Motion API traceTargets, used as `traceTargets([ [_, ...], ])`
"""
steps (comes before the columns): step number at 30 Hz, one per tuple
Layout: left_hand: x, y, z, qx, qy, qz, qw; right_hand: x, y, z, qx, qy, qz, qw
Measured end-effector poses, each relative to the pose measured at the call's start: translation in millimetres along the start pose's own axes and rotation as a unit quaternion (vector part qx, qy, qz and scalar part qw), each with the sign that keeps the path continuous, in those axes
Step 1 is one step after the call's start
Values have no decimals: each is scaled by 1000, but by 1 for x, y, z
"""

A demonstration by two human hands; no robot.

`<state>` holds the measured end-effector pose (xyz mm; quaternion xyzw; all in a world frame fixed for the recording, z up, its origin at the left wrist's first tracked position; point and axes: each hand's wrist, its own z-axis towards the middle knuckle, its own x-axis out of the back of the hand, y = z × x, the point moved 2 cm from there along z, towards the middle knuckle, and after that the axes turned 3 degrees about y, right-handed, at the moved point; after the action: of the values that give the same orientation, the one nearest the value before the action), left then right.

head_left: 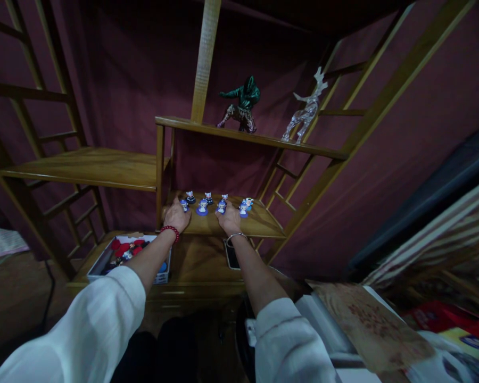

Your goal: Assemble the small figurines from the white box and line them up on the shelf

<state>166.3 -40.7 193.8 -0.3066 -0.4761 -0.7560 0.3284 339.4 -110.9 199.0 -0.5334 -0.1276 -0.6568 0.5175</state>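
Observation:
Small figurines stand in two rows on a low wooden shelf (255, 222). My left hand (177, 217), with a red bead bracelet, has its fingers closed around a purple-and-white figurine (184, 204) at the left end of the front row. My right hand (230, 219), wearing a silver bangle, grips another purple-and-white figurine (222, 206). Between my hands stands a similar figurine (203, 207), and one more figurine (243, 208) is just right of my right hand. Behind them are several dark-based figurines (208, 198) and a colourful one (248, 202).
A box (99, 264) of red and dark pieces sits at lower left. Beneath the shelf lies a dark phone-like slab (232, 255). The upper shelf (271, 140) holds a green crouching statue (245, 103) and a clear deer statue (306, 113). Boxes and a patterned bag (371, 319) fill the lower right.

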Motion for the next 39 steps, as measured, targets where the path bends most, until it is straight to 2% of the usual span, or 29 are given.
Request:
traceTargets([
  [4,0,0,0,-11,9,2,1000,-1,3,-5,8,40,31,999],
  [8,-1,-1,0,-10,1,-2,1000,0,7,-16,6,132,86,988],
  [10,-1,-1,0,-3,-5,-8,1000,0,7,-24,24,158,123,980],
  [13,0,0,-1,-1,-3,-9,1000,-2,-1,-33,84,125,167,974],
  [16,0,0,-1,-1,-5,-11,1000,-4,-14,-38,115,72,152,979],
  [21,-1,0,0,-2,-2,-18,1000,-5,-35,-34,77,4,68,995],
  [26,-2,-1,1,-4,-2,-21,1000,-5,-50,-29,30,-49,13,998],
  [39,-1,0,0,-2,1,-17,1000,-10,-60,-21,22,-56,-4,998],
])
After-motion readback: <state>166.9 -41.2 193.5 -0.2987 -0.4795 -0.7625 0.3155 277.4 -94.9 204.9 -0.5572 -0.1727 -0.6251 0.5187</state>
